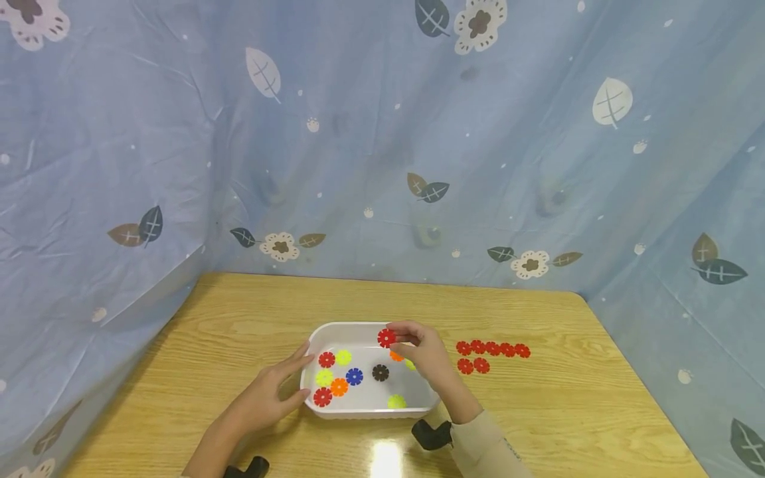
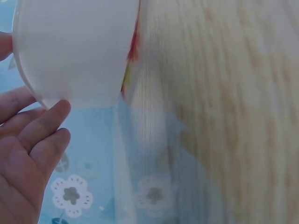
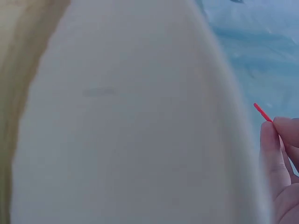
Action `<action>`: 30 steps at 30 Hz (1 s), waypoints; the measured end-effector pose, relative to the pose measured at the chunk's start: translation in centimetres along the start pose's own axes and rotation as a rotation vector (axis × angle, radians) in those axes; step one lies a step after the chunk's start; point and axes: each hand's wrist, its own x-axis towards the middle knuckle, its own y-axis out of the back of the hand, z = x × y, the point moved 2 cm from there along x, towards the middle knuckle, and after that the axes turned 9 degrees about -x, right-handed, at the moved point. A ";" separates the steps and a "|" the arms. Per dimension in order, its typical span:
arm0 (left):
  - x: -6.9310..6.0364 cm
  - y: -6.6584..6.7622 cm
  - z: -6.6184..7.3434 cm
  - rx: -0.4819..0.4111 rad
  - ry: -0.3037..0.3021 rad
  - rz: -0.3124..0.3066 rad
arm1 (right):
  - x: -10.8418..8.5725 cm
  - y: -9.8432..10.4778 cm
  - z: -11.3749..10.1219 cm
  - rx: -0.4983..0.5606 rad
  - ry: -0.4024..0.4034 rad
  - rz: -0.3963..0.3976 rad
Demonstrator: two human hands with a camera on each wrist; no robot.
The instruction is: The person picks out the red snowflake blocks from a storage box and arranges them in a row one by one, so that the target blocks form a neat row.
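Note:
A white plastic tray [image 1: 370,413] stands on the table with notched plastic discs inside. My left hand [image 1: 271,392] grips its left end; in the left wrist view some fingers [image 2: 49,121] lie against the outer wall. My right hand [image 1: 425,352] pinches a red notched disc [image 1: 386,338] between thumb and fingertips above the tray's far right part. That disc shows edge-on in the right wrist view, where the tray's wall [image 3: 126,116] fills most of the picture. Below lie a dark brown disc [image 1: 380,372], a blue disc [image 1: 354,376] and an orange disc [image 1: 339,387].
Right of the tray, red discs lie on the wooden table [image 1: 556,398] in a back row [image 1: 493,348] of several and a front pair [image 1: 473,366]. Yellow discs [image 1: 397,401] and other red discs [image 1: 323,397] are in the tray. A blue patterned curtain [image 1: 382,146] hangs behind.

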 end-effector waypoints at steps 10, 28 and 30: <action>0.2 0.1 -0.1 0.006 0.004 -0.013 | -1.5 4.7 1.8 0.047 -0.111 0.141; 0.5 0.6 0.1 -0.008 0.012 -0.009 | -4.8 12.1 8.9 0.059 -0.303 0.330; 0.5 0.6 0.1 -0.006 0.008 -0.008 | -4.9 12.6 9.3 0.078 -0.311 0.345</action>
